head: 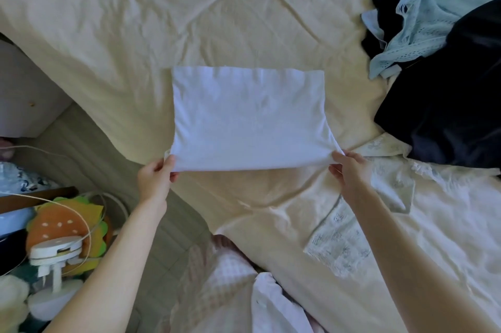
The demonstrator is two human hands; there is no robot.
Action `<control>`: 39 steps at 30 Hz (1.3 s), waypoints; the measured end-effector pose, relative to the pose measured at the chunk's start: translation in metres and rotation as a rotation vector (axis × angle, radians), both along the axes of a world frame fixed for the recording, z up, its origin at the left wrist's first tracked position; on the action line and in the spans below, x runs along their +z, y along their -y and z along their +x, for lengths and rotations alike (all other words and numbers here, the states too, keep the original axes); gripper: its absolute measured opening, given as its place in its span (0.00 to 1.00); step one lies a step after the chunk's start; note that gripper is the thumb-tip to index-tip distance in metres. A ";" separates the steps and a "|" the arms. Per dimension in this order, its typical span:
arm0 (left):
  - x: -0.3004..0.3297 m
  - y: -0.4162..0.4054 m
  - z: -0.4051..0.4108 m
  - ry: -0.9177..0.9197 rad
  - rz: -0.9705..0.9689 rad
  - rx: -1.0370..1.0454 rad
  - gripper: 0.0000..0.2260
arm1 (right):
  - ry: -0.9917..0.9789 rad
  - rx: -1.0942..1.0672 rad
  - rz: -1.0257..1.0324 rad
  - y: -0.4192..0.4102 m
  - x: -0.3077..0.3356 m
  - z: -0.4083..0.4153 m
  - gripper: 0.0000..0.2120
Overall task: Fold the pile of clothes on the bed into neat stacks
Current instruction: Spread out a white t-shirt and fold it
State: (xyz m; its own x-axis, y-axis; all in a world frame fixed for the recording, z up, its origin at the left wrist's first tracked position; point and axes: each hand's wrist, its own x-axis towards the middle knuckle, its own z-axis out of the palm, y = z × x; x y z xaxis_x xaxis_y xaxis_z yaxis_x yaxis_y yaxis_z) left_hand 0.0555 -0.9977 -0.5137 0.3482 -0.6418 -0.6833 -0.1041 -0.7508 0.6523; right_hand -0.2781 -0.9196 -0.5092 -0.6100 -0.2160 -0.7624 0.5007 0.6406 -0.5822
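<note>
White garment (248, 118) — cream bedsheet (135, 20)

1. Both forearms are bare, no sleeves showing up to the frame edge.
2. The left hand (156, 179) and right hand (349, 171) wear no gloves.
3. No rings or wristbands visible.

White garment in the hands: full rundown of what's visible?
The white garment is plain, soft-looking fabric, folded into a rough rectangle with no print, sleeves or collar showing. Its far part lies on the cream bedsheet. The left hand pinches its near left corner, the right hand the near right corner, pulling the near edge taut.
</note>
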 end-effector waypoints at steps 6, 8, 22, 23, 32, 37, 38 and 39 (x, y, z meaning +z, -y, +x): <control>0.012 -0.065 0.020 0.000 0.085 -0.023 0.05 | -0.015 0.054 0.075 -0.076 0.007 0.015 0.08; 0.011 -0.078 0.019 -0.012 0.104 -0.012 0.05 | -0.065 0.126 0.120 -0.090 0.005 0.021 0.10; 0.030 -0.086 -0.004 0.005 -0.026 -0.066 0.05 | -0.699 1.742 0.151 -0.095 -0.034 0.113 0.26; 0.037 -0.084 -0.013 0.028 -0.052 -0.101 0.04 | -0.643 1.703 0.110 -0.092 -0.032 0.111 0.25; 0.069 -0.087 -0.158 0.150 -0.439 -0.623 0.06 | 0.336 0.003 -0.372 -0.097 0.019 0.040 0.18; 0.028 -0.128 -0.208 0.124 -0.260 -1.189 0.10 | 0.260 -0.041 -0.341 -0.110 0.011 0.009 0.18; 0.021 -0.132 -0.202 0.191 -0.275 -1.219 0.10 | 0.241 -0.010 -0.306 -0.110 0.008 0.007 0.17; 0.016 -0.133 -0.193 0.285 -0.329 -1.220 0.11 | 0.217 0.015 -0.263 -0.109 0.004 0.006 0.16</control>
State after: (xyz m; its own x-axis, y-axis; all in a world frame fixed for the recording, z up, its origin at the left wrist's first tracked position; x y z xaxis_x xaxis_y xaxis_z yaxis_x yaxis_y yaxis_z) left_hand -0.1375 -0.8642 -0.4978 -0.4712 -0.7686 -0.4326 -0.7687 0.1175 0.6287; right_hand -0.2717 -0.8106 -0.5053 -0.4346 -0.4301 -0.7913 0.6227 0.4912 -0.6090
